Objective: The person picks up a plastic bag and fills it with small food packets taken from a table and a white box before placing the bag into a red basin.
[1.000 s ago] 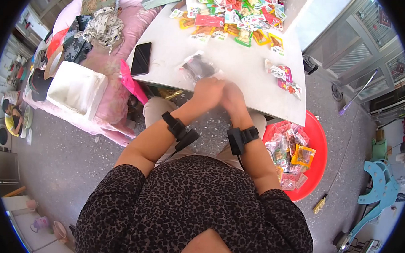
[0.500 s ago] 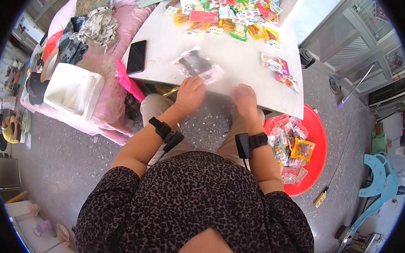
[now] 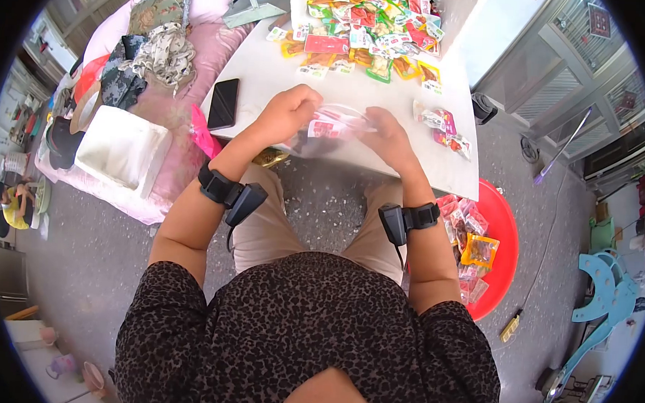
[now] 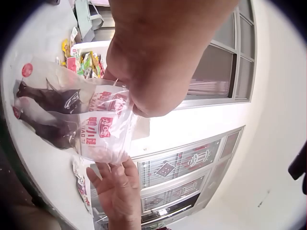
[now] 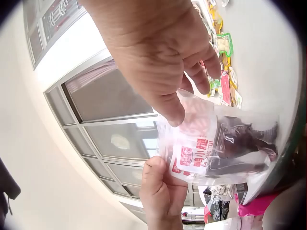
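Both hands hold a clear plastic food bag [image 3: 331, 127] up by its open-looking top edge, above the table's near edge. The left hand [image 3: 289, 114] pinches one corner, thumb against the film. At the other corner the right hand [image 3: 388, 138] grips the edge between thumb and index finger, its other fingers spread in the right wrist view. Red lettering on white covers the upper part of the bag [image 4: 100, 125]. Dark brown, leg-shaped pieces of food [image 5: 244, 141] lie in its lower part.
A white table [image 3: 260, 59] carries a phone [image 3: 224, 103], a pile of colourful snack packets [image 3: 375, 33] and a few packets [image 3: 443, 127] at the right. A red basin [image 3: 506, 247] of packets stands right of the knees. A white foam box [image 3: 125, 147] sits on the pink bed.
The hands came apart from each other, then took hold of the bag. The bag has risen from the tabletop, its dark contents now hanging toward the body.
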`<state>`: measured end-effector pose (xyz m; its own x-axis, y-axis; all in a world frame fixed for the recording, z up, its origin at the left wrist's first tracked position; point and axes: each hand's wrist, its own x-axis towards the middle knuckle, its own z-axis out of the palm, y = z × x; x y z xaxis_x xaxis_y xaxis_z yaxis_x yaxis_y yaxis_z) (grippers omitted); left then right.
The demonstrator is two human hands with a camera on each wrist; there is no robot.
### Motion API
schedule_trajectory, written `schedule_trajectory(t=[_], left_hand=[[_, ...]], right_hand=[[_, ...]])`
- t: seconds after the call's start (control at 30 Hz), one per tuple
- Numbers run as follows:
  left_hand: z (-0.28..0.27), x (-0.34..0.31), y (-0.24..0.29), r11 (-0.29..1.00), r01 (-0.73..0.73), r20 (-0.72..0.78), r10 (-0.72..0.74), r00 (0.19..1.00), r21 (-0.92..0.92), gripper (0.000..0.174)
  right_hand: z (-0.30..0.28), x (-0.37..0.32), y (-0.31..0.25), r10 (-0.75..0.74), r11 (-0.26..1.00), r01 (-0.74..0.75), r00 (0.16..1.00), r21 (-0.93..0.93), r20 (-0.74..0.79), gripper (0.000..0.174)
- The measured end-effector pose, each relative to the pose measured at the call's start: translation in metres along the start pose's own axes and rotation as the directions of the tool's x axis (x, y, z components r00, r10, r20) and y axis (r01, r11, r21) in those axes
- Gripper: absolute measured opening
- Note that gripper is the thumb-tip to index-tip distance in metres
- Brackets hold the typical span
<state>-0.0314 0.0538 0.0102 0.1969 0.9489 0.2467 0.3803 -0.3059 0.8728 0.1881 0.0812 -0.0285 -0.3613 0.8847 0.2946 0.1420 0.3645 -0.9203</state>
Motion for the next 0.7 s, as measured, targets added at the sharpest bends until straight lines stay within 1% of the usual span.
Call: schedule_trajectory(t=[0.1, 0.2, 0.3, 0.4, 0.5, 0.53, 0.6, 0.63, 0.7], left_hand=[[-0.001, 0.002, -0.006, 0.985, 0.016, 0.034, -0.011, 0.999, -0.170, 0.011], [0.002, -0.004, -0.012, 0.932, 0.145, 0.117, -0.112, 0.987, -0.331, 0.006], [0.002, -0.007, -0.022, 0.954, 0.198, 0.158, -0.164, 0.974, -0.225, 0.006], [0.007, -0.016, -0.030, 0.888, 0.284, 0.315, -0.170, 0.934, -0.361, 0.011], [0.021, -0.027, -0.033, 0.950, 0.221, 0.210, -0.175, 0.962, -0.220, 0.016], [0.026, -0.027, -0.042, 0.961, 0.190, 0.187, -0.152, 0.971, -0.204, 0.016], [0.030, -0.027, -0.045, 0.936, 0.213, 0.181, -0.166, 0.969, -0.282, 0.013], [0.032, -0.028, -0.043, 0.920, 0.225, 0.180, -0.174, 0.968, -0.320, 0.012], [0.035, -0.030, -0.032, 0.933, 0.176, 0.167, -0.128, 0.978, -0.314, 0.010]], right_hand=[[-0.005, -0.003, -0.018, 0.042, 0.999, -0.040, 0.989, -0.014, 0.144, 0.016], [-0.004, -0.011, -0.017, 0.034, 0.999, -0.030, 0.990, -0.035, 0.138, 0.006], [-0.004, -0.014, -0.014, 0.016, 0.997, -0.007, 0.991, -0.074, 0.130, 0.005], [-0.005, -0.015, -0.016, 0.050, 0.996, -0.039, 0.990, -0.084, 0.135, 0.004], [-0.010, -0.017, -0.023, 0.041, 0.984, -0.016, 0.990, -0.180, 0.135, 0.004], [-0.012, -0.019, -0.021, 0.047, 0.988, -0.026, 0.990, -0.152, 0.135, 0.004], [-0.019, -0.022, -0.015, 0.062, 0.994, -0.050, 0.989, -0.096, 0.133, 0.005], [-0.022, -0.026, -0.013, 0.122, 0.991, -0.128, 0.983, 0.038, 0.137, 0.004], [-0.029, -0.035, -0.009, 0.234, 0.912, -0.274, 0.958, 0.304, 0.164, 0.004]])
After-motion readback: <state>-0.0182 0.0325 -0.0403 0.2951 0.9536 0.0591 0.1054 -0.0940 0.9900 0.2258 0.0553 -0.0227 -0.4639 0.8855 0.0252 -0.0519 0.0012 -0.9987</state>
